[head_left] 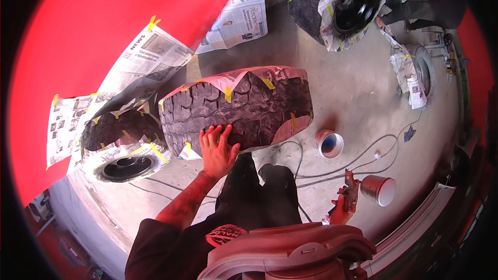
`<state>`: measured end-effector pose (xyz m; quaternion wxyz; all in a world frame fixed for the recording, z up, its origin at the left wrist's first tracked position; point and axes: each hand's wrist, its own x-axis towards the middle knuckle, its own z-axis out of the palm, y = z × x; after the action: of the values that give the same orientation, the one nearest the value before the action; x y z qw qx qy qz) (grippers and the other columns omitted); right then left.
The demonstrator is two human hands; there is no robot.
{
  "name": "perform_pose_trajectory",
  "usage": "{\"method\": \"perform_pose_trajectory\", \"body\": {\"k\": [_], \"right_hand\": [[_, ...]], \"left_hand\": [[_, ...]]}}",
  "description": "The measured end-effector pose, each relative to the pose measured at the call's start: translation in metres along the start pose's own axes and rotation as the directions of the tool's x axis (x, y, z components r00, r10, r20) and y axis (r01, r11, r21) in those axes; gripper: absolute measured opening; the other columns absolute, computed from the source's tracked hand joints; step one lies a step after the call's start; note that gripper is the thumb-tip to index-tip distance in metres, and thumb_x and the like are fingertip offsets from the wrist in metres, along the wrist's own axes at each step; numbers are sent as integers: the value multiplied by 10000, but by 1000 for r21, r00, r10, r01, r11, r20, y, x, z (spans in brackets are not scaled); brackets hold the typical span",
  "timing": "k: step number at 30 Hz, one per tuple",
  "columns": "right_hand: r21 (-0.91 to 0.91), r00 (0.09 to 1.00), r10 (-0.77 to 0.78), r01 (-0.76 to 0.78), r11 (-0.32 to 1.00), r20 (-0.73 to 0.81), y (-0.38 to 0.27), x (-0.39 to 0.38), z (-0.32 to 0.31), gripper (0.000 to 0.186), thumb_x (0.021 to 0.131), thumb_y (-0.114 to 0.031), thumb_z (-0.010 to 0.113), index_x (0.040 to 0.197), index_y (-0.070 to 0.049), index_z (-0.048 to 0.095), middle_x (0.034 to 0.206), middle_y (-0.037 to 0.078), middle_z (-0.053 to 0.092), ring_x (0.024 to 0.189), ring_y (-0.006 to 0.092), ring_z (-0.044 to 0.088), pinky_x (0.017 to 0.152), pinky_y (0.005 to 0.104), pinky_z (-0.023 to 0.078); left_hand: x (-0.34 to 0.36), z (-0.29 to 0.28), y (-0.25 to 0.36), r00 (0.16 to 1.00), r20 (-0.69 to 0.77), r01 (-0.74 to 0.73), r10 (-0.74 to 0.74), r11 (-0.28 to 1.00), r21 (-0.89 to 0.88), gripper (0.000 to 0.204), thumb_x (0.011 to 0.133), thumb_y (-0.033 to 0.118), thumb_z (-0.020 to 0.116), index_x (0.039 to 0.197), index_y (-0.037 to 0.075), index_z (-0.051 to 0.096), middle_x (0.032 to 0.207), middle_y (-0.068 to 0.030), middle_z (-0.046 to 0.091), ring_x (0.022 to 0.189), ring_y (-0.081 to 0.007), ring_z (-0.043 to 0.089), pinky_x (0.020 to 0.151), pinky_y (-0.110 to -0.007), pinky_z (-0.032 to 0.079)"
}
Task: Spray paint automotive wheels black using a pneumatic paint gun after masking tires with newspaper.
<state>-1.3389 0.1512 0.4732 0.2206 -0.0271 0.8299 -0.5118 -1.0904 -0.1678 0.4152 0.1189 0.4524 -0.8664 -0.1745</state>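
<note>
A large black tire point(254, 109) stands on its tread in front of me, newspaper taped along its sides with yellow tape. My left hand point(218, 150) lies on the near part of the tread, fingers stretched out. At the lower right, away from the tire, my right hand point(341, 211) is wrapped round the handle of a spray gun point(351, 189). A pale cup point(379, 190) with a reddish outside is beside the gun's head; whether it is joined to the gun I cannot tell.
Left stands a newspaper-masked wheel point(127, 167) by a red panel point(104, 26) hung with newspaper point(148, 54). A paint bucket point(330, 144) and a dark hose point(371, 162) lie right. Another masked wheel point(358, 8), a tire point(424, 75) and a person point(436, 5) are at the far right.
</note>
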Motion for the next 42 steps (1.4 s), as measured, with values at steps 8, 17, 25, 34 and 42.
{"method": "perform_pose_trajectory", "body": {"k": [8,17,25,34,42], "right_hand": [[-22,999,22,-21,1000,45,-5,45,30,585,924,-25,569,1474,-97,385,1208,74,630,1031,151,637,643,260,547],[57,968,69,-84,995,240,-11,169,65,631,919,-31,571,1502,-144,358,1277,90,588,1069,177,632,652,282,547],[-22,972,145,-143,989,186,16,200,67,631,868,22,567,1465,-125,422,1298,67,570,1091,156,580,672,258,499],[-127,916,361,-343,931,174,62,166,67,675,825,29,579,1469,-78,410,1180,51,615,983,125,588,634,232,504],[-108,908,381,-367,924,176,90,203,59,684,834,27,581,1482,-83,391,1139,62,617,951,124,602,624,224,508]], "left_hand": [[0,-20,18,985,166,46,-51,998,34,690,845,398,685,1429,126,439,1375,-178,426,1331,-391,354,1123,-599,221],[125,-74,36,994,107,-20,14,998,60,472,808,171,719,1241,47,580,1169,-161,586,1169,-374,525,1000,-484,400],[392,39,-22,907,247,-405,341,868,289,407,858,210,674,1230,72,584,1310,-111,546,1078,-319,609,900,-444,487],[585,219,-65,856,514,-330,-56,706,626,564,896,390,602,1377,129,467,1511,-105,377,1101,-329,637,883,-470,521],[575,174,-74,799,477,-239,-368,532,812,612,914,576,525,1329,127,523,1233,-111,622,1066,-295,649,850,-455,532]]}}
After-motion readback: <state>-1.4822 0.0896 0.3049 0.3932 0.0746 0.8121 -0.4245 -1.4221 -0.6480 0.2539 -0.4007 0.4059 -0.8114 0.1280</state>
